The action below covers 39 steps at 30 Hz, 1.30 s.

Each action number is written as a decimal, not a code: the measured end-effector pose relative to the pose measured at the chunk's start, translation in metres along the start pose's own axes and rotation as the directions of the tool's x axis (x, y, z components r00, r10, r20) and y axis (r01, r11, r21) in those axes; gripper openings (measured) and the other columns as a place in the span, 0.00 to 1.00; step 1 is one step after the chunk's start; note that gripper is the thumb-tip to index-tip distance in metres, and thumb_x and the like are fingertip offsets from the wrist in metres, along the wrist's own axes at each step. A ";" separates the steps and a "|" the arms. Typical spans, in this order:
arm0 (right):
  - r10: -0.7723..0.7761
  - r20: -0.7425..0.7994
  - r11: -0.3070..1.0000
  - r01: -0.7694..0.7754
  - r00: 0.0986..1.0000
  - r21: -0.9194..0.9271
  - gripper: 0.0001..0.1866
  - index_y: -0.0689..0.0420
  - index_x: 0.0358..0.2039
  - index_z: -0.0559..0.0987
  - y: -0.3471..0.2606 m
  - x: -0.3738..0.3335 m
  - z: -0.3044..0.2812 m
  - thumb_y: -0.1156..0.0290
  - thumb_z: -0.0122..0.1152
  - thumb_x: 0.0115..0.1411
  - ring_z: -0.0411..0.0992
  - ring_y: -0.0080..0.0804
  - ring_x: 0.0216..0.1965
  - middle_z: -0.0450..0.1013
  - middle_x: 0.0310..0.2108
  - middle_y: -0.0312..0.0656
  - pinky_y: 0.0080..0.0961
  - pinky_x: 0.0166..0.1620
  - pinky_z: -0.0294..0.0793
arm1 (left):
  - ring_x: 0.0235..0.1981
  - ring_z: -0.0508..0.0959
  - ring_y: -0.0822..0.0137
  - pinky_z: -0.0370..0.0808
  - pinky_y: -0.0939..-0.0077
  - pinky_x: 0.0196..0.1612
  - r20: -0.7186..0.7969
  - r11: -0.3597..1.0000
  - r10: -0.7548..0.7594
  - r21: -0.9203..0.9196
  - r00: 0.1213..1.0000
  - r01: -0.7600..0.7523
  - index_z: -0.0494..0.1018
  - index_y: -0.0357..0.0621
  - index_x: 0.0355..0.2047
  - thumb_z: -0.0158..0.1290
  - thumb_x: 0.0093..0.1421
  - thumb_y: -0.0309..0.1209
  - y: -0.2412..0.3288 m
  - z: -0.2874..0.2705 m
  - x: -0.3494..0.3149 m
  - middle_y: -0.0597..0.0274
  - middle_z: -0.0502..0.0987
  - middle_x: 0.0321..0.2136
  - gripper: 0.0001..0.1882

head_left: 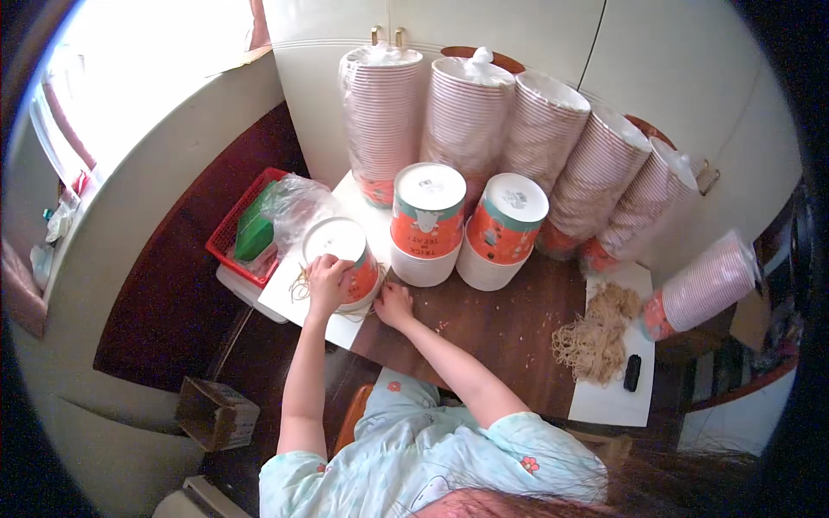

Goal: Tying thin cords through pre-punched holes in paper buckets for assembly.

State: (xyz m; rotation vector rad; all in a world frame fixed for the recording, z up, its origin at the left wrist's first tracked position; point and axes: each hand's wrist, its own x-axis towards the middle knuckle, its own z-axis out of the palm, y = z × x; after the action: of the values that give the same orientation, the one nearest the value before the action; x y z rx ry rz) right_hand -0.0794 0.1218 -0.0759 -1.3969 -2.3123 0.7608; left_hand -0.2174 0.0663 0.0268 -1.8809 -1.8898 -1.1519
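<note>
An upside-down paper bucket, orange with a white base, stands on the white board at the left of the table. My left hand is closed against its near side, fingertips just below the upturned base. Tan cord lies loosely around the bucket's lower edge. Beside that edge, on the right, my right hand rests low with its fingers curled in. Whether cord is pinched there is too small to tell. Two short stacks of upturned buckets, one nearer and one farther right, stand beside it.
Tall plastic-wrapped bucket stacks line the back against a pale cabinet. A red basket with a green item sits left. At right lie a heap of tan cords, a small black object and a tilted wrapped stack.
</note>
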 end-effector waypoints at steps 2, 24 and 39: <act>0.008 0.021 1.000 -0.007 1.000 -0.010 0.20 0.59 0.41 0.71 0.000 -0.003 -0.004 0.64 0.53 0.47 0.59 0.47 0.48 0.63 0.46 0.47 0.41 0.49 0.60 | 0.31 0.68 0.62 0.61 0.66 0.36 0.011 1.000 -0.005 -0.005 1.000 0.005 0.74 0.49 0.26 0.54 0.42 0.27 0.000 0.000 0.000 0.64 0.68 0.24 0.08; -0.187 -0.290 0.981 0.162 0.939 -0.109 0.16 0.54 0.38 0.71 0.086 -0.192 -0.053 0.68 0.55 0.46 0.60 0.42 0.46 0.64 0.42 0.42 0.38 0.47 0.60 | 0.48 0.62 0.44 0.62 0.58 0.50 -0.065 0.974 0.055 -0.216 0.996 -0.068 0.64 0.37 0.32 0.58 0.42 0.25 0.108 0.052 0.104 0.42 0.60 0.45 0.18; -0.221 -0.331 0.975 0.198 0.917 -0.104 0.15 0.54 0.37 0.71 0.088 -0.191 -0.054 0.69 0.55 0.45 0.61 0.40 0.45 0.64 0.41 0.41 0.36 0.46 0.61 | 0.39 0.69 0.50 0.67 0.61 0.43 0.103 0.984 0.151 -0.110 0.983 -0.140 0.68 0.40 0.27 0.54 0.44 0.25 0.104 0.058 0.119 0.54 0.68 0.33 0.08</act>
State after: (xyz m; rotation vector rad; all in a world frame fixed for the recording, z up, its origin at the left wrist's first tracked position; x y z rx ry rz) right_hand 0.1006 0.0003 -0.0870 -1.1726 -2.1809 0.3452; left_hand -0.1177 0.1781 0.1042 -2.1406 -1.7424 -1.1391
